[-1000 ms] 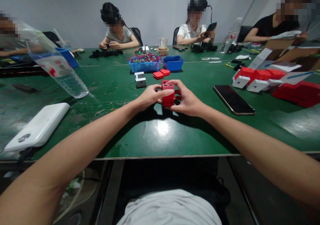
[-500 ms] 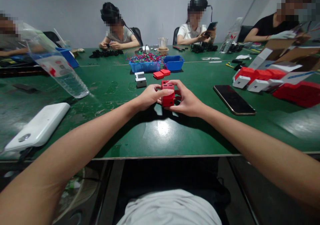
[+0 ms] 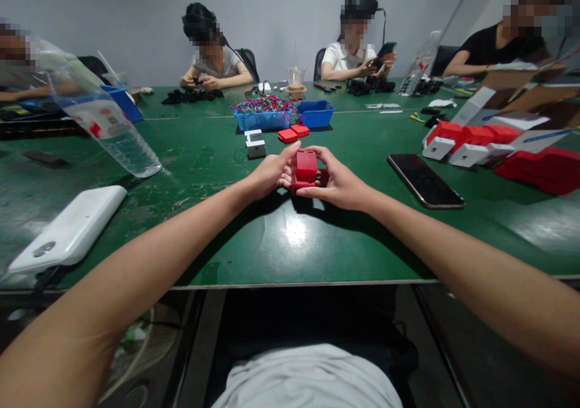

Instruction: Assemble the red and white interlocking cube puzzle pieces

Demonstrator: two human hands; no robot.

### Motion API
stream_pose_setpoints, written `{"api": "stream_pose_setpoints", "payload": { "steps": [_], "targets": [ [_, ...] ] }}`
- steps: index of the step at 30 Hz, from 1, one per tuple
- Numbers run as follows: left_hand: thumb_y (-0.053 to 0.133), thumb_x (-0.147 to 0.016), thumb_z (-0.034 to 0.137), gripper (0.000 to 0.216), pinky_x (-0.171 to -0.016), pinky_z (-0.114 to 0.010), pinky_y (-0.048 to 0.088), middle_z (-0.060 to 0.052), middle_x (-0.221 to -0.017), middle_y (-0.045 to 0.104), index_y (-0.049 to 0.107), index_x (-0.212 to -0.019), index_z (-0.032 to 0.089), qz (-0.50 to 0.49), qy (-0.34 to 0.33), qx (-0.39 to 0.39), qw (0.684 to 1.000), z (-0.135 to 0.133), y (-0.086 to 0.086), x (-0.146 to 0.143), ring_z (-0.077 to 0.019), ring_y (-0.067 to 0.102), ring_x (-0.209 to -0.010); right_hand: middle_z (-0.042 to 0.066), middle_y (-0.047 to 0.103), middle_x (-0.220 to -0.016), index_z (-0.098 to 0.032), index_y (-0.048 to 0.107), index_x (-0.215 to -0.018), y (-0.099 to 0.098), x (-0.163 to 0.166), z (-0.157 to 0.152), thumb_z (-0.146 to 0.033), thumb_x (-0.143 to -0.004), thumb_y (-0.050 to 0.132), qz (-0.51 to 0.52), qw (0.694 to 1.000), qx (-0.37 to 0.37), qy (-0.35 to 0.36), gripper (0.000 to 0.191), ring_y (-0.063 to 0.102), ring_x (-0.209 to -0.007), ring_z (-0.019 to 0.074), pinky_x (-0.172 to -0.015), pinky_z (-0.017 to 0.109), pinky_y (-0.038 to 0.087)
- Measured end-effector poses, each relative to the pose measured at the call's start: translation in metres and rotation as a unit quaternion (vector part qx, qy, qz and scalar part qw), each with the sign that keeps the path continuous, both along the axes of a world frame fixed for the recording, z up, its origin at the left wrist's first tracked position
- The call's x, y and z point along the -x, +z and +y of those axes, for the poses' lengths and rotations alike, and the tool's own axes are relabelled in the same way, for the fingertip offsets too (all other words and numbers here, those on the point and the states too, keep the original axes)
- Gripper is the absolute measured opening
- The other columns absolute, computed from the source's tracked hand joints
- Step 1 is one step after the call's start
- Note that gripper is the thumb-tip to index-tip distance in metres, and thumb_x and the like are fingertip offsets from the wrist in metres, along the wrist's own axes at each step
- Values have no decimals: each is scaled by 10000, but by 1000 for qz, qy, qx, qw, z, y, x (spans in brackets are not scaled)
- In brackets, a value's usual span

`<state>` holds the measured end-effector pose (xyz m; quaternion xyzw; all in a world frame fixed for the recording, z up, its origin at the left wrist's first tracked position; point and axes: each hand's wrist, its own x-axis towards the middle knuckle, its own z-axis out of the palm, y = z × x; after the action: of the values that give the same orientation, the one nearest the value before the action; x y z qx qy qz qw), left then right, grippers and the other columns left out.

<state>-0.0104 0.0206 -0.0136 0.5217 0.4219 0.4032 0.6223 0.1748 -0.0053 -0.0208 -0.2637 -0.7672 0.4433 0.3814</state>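
Observation:
Both my hands hold a small red plastic block [image 3: 306, 170] just above the green table [image 3: 290, 239], about at its middle. My left hand [image 3: 269, 175] grips its left side with the thumb up along the edge. My right hand [image 3: 338, 181] wraps the right side and back, fingers curled over the top. A flat red face of the block is turned toward me. Two red caps [image 3: 292, 133] and a grey-and-white block [image 3: 255, 144] lie just beyond my hands.
A tipped water bottle [image 3: 102, 121] and a white power bank [image 3: 72, 226] lie at left. A black phone [image 3: 425, 179] and red and white boxes [image 3: 475, 142] lie at right. Blue bins [image 3: 283, 115] stand behind. Other people sit along the far and side edges.
The red block has been turned in my hands; its slotted face no longer shows and a plain face does. My left thumb has shifted from across the block to its upper left edge.

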Motion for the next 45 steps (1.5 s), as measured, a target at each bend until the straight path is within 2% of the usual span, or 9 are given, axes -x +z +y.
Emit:
{"api": "stream_pose_setpoints", "payload": {
  "steps": [9, 12, 16, 22, 28, 31, 35, 40, 45],
  "targets": [
    [609, -789, 752, 615, -449, -208, 451, -34, -573, 635, 649, -817, 139, 18, -3, -17, 1000, -9, 6, -5, -108, 575, -455, 82, 542, -1261, -275, 382, -1255, 1, -2, 1, -401, -667, 859, -12, 1000, -13, -17, 767, 707, -939, 240, -827, 423, 619],
    [593, -791, 761, 637, -450, -189, 450, -19, -571, 617, 625, -809, 126, 24, 4, -46, 999, -10, 4, -5, -88, 568, -452, 72, 562, -1221, -270, 398, -1240, 2, -1, -1, -460, -731, 817, -4, 999, -20, -29, 686, 688, -927, 212, -844, 397, 603],
    [654, -747, 736, 629, -455, -181, 474, 3, -596, 619, 580, -842, 119, 43, 24, -85, 995, -11, 0, -5, -81, 586, -462, 49, 570, -1132, -246, 443, -1172, 5, -1, -2, -509, -878, 667, 13, 998, -44, -52, 454, 635, -953, 177, -891, 352, 564],
    [733, -733, 630, 590, -457, -185, 503, 11, -656, 658, 577, -966, 111, 60, 17, -128, 990, -10, -2, -4, -89, 619, -492, 22, 538, -1059, -246, 439, -1103, 5, -3, 0, -482, -898, 640, 30, 997, -29, -58, 371, 589, -894, 156, -808, 311, 551],
    [753, -741, 593, 602, -454, -194, 524, 16, -662, 679, 521, -1057, 136, 56, -20, -136, 989, -8, -4, -2, -105, 639, -508, 26, 539, -1044, -234, 439, -1083, 4, -4, 3, -351, -884, 615, 23, 994, -70, -82, 290, 567, -860, 158, -783, 323, 526],
    [727, -734, 655, 646, -463, -205, 543, -1, -726, 685, 536, -1071, 138, 56, -35, -158, 985, -8, -6, 0, -118, 662, -561, 48, 551, -1067, -225, 463, -1085, 6, -2, 0, -329, -845, 648, 13, 990, -107, -90, 320, 575, -911, 182, -817, 344, 523],
    [696, -731, 711, 700, -482, -197, 548, -35, -851, 682, 575, -1110, 135, 49, -53, -184, 980, -9, -5, 2, -112, 663, -627, 106, 540, -1243, -223, 508, -1124, 9, -1, -3, -347, -812, 710, -13, 980, -172, -98, 392, 571, -1095, 240, -923, 390, 512],
    [734, -735, 651, 662, -490, -192, 544, -40, -902, 655, 589, -1122, 133, 52, -62, -181, 980, -11, -1, 2, -110, 645, -675, 125, 556, -1306, -231, 553, -1157, 9, -5, -2, -420, -887, 659, -40, 970, -216, -102, 346, 545, -1218, 266, -1007, 443, 486],
    [737, -744, 615, 598, -494, -203, 538, -48, -902, 638, 582, -1050, 125, 61, -63, -174, 981, -13, 3, 2, -122, 640, -699, 109, 577, -1324, -252, 580, -1173, 9, -7, -1, -448, -910, 640, -38, 970, -220, -93, 334, 535, -1269, 258, -1057, 465, 464]
  ]
}}
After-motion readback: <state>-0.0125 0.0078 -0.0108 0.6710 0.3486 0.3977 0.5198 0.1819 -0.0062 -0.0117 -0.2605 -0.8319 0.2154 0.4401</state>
